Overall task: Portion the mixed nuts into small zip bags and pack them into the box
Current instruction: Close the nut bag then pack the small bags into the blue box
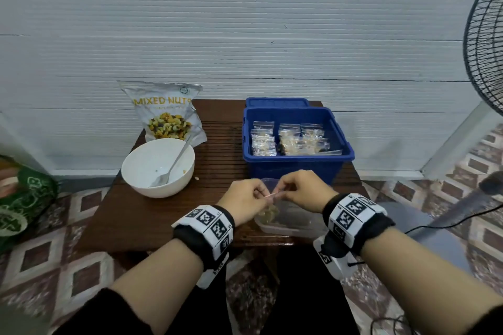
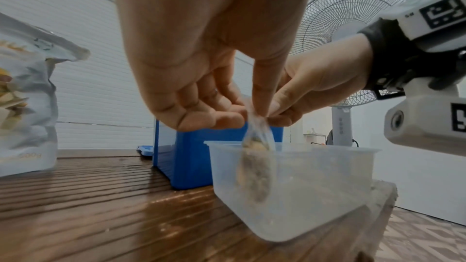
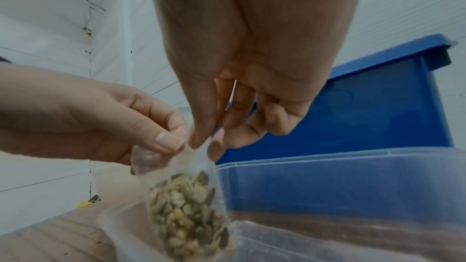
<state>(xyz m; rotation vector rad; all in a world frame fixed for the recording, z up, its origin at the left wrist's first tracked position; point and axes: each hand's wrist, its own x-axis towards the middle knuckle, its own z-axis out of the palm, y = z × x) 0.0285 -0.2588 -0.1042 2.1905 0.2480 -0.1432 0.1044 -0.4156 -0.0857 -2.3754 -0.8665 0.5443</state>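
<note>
Head view: my left hand (image 1: 246, 202) and right hand (image 1: 302, 190) both pinch the top edge of a small zip bag (image 1: 268, 209) filled with nuts, fingers curled tight on the strip. The bag hangs over a clear plastic tub (image 1: 288, 226) at the near edge of the wooden table (image 1: 136, 220). Behind it, the blue box (image 1: 294, 166) holds rows of filled bags (image 1: 288, 140). To the left, a white bowl (image 1: 141, 171) with a spoon (image 1: 174, 163); the mixed nuts pouch (image 1: 166, 114) stands behind the bowl.

Left wrist view: thumb and fingers (image 2: 221, 119) of my left hand pinch the bag's top; right hand (image 2: 310, 91) pinches beside them. The bag (image 2: 254, 168) dangles partly inside the tub (image 2: 327, 186). Fan (image 2: 348, 27) behind.

Right wrist view: both hands' fingertips nearly touch on the bag's (image 3: 186, 212) top. Seeds and nuts fill its lower half. Blue box (image 3: 365, 111) just beyond the tub (image 3: 353, 176).
</note>
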